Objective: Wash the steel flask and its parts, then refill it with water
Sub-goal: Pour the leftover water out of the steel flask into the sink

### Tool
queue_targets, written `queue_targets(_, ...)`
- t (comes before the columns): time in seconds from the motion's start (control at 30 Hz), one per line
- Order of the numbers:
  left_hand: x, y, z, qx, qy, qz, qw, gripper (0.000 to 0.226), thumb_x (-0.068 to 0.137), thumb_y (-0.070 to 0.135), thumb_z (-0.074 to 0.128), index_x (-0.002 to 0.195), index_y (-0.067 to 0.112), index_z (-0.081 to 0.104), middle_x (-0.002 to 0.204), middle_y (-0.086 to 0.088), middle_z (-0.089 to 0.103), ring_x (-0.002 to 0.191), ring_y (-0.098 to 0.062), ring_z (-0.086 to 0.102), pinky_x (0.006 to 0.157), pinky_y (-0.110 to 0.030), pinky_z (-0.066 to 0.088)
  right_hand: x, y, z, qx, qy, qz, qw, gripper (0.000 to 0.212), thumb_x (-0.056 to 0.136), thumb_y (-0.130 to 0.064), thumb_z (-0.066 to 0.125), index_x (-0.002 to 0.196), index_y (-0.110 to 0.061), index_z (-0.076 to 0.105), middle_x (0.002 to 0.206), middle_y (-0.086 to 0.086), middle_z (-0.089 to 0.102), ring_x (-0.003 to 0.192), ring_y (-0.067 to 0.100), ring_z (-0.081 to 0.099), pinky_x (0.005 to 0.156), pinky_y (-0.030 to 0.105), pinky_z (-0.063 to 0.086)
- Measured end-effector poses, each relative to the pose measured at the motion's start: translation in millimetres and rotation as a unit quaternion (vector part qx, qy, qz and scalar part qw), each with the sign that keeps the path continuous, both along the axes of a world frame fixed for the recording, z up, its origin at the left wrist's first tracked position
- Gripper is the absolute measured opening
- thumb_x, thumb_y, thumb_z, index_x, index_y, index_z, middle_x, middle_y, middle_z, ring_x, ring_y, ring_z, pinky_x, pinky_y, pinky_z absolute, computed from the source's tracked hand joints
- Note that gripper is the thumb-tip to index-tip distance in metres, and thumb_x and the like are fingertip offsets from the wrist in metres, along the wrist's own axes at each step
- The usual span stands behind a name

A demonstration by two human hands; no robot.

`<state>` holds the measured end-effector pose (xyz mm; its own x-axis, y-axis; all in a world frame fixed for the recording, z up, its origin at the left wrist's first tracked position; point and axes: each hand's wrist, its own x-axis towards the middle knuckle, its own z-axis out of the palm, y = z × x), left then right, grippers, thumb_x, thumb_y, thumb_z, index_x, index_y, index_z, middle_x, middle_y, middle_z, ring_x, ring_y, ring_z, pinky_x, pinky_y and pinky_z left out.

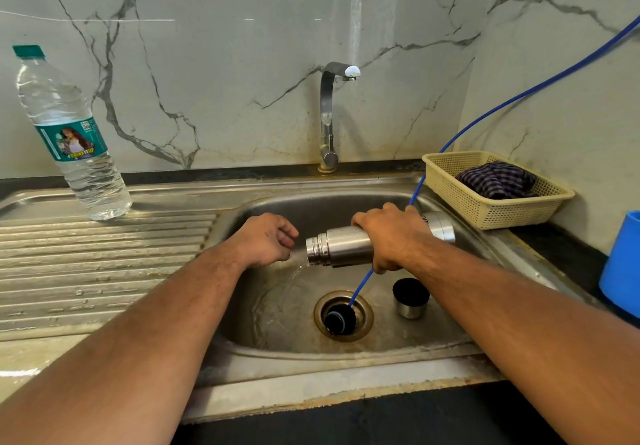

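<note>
Now my right hand (388, 233) grips the flask (346, 245) sideways over the sink (304, 358), mouth toward my empty, loosely curled left hand (266, 240).

In the sink (263, 216) the flask (346, 245) held level by the right hand (391, 236), the blue tube (360, 288) slanting to the drain (320, 306), the stopper (339, 321) and the cup (410, 300) crowd middle and right, leaving the left floor and the drainboard (104, 264) in front of the bottle (72, 139) open.
</note>
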<state>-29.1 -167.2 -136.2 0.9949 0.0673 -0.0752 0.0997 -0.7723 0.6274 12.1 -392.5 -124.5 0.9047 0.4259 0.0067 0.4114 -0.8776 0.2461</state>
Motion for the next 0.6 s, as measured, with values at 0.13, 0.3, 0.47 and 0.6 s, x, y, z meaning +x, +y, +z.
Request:
queue_targets(0.13,0.6,0.2,-0.5,0.002,-0.001,0.000,1.000,0.047,0.086,0.002,0.076,0.127,0.021,0.065,0.119,0.001,0.071,0.112,-0.011,0.065,0.092,-0.023,0.047,-0.3,1.4,-1.1,-0.002,-0.009,0.004,1.000,0.080,0.073,-0.032,0.088,0.141,-0.031,0.044,0.133,0.001,0.057,0.126,0.026,0.047,0.104,0.051,0.039)
queue_targets(0.3,1.0,1.4,0.0,0.000,-0.003,-0.002,1.000,0.047,0.086,0.002,0.076,0.127,0.020,0.065,0.120,0.001,0.071,0.112,-0.011,0.065,0.092,-0.023,0.048,-0.8,3.0,-1.2,-0.003,-0.019,0.007,1.000,0.079,0.072,-0.031,0.088,0.139,-0.031,0.046,0.131,0.001,0.058,0.124,0.026,0.048,0.104,0.051,0.040)
queue_targets(0.47,0.8,2.0,0.0,0.000,-0.006,-0.003,1.000,0.046,0.086,0.002,0.077,0.126,0.020,0.066,0.118,0.001,0.072,0.111,-0.011,0.065,0.094,-0.024,0.049,-1.3,3.0,-1.8,-0.006,-0.027,0.008,1.000,0.079,0.073,-0.031,0.088,0.140,-0.030,0.045,0.132,0.001,0.057,0.126,0.026,0.047,0.104,0.051,0.039)
queue_targets(0.6,2.6,4.2,-0.8,0.001,-0.009,-0.003,1.000,0.043,0.085,0.004,0.077,0.123,0.022,0.067,0.113,0.004,0.071,0.106,-0.008,0.065,0.079,-0.015,0.045,-1.3,2.1,-2.0,-0.006,-0.035,0.008,0.999,0.077,0.073,-0.030,0.087,0.138,-0.030,0.046,0.131,0.000,0.058,0.124,0.025,0.047,0.103,0.050,0.039)
